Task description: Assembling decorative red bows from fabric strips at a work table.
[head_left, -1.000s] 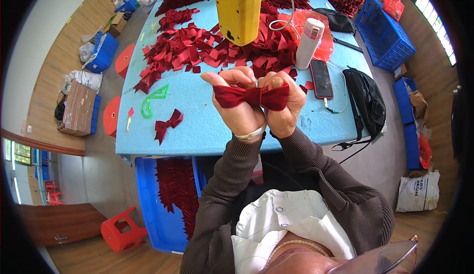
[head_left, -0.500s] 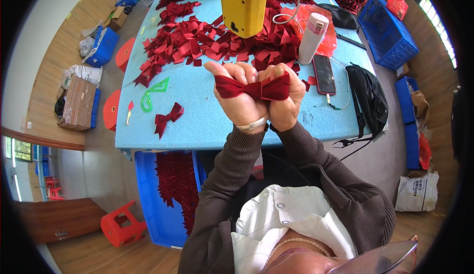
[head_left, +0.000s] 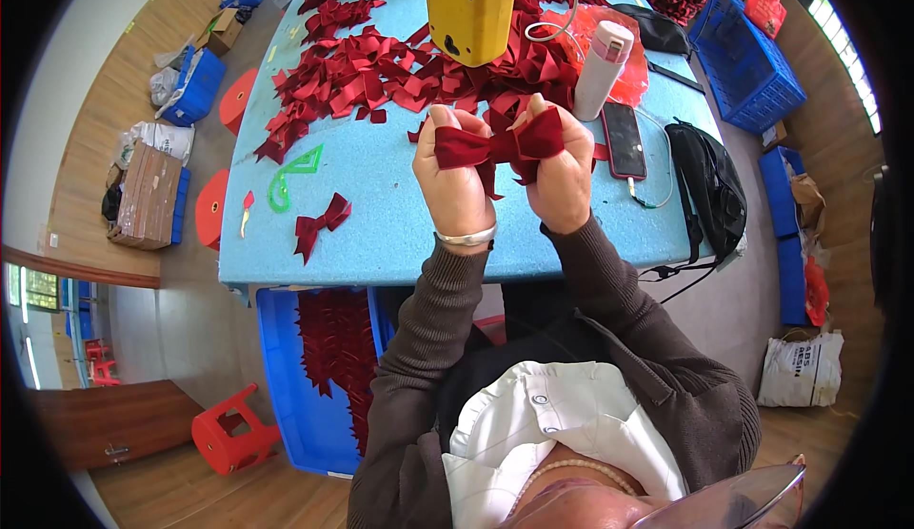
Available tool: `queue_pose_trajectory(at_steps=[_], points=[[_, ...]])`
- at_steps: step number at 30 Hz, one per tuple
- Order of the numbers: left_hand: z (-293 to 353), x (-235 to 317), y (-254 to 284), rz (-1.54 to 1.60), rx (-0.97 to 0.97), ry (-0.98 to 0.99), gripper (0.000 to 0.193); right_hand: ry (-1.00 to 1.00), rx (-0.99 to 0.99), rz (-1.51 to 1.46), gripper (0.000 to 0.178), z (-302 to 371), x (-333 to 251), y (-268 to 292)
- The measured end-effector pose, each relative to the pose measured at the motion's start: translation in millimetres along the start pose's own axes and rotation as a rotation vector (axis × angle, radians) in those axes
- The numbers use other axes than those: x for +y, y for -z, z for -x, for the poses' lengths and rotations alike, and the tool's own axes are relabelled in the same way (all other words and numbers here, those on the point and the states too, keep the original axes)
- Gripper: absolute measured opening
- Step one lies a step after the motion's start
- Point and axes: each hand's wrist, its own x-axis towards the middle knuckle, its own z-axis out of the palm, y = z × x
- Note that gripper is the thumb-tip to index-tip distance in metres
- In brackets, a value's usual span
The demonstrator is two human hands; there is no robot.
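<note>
A dark red velvet bow (head_left: 502,148) is stretched between my two hands above the near part of the blue-topped table (head_left: 381,234). My left hand (head_left: 454,181) pinches its left loop, thumb up, with a silver bangle at the wrist. The right loop is gripped by my right hand (head_left: 562,172), its thumb also on top. Two ribbon tails hang below the bow's knot. Another red bow (head_left: 322,226) lies on the table to the left, near a green set-square-like ruler (head_left: 294,179). Beyond my hands spreads a heap of red ribbon pieces (head_left: 381,77).
A yellow device (head_left: 470,5) hangs over the table's middle. To the right are a white bottle (head_left: 603,70), a phone on a cable (head_left: 624,143) and a black backpack (head_left: 706,191). A blue bin (head_left: 319,434) with red bows stands below the near edge, beside a red stool (head_left: 233,431).
My hands have moved apart, and the bow between them has shifted slightly up. Its tails now show below the knot. The view has shifted slightly.
</note>
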Motion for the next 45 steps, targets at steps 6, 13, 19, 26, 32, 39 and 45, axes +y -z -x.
queue_pose_trajectory(at_steps=[6, 13, 19, 26, 32, 39, 45], points=[[9, 4, 23, -0.173, -0.196, 0.141, 0.042, -0.128, -0.087, 0.027, 0.029, 3, 4, 19], [14, -13, 47, -0.196, -0.258, 0.15, 0.028, -0.238, -0.106, 0.077, 0.029, 12, 13, 33], [19, -21, 57, -0.286, -0.305, 0.176, 0.023, -0.299, -0.126, 0.09, 0.031, 20, 28, 49], [35, -11, 34, -0.165, -0.388, 0.366, 0.013, -0.286, -0.102, 0.079, 0.032, 24, 7, 61], [52, -8, 16, -0.16, -0.507, 0.31, 0.024, -0.185, -0.114, 0.096, 0.028, 18, -14, 84], [49, -3, 16, -0.239, -0.667, 0.27, 0.038, -0.198, -0.128, 0.149, 0.024, 18, -13, 99], [47, -13, 22, -0.479, -0.666, 0.173, 0.035, -0.247, -0.147, 0.163, 0.022, 25, 5, 96]])
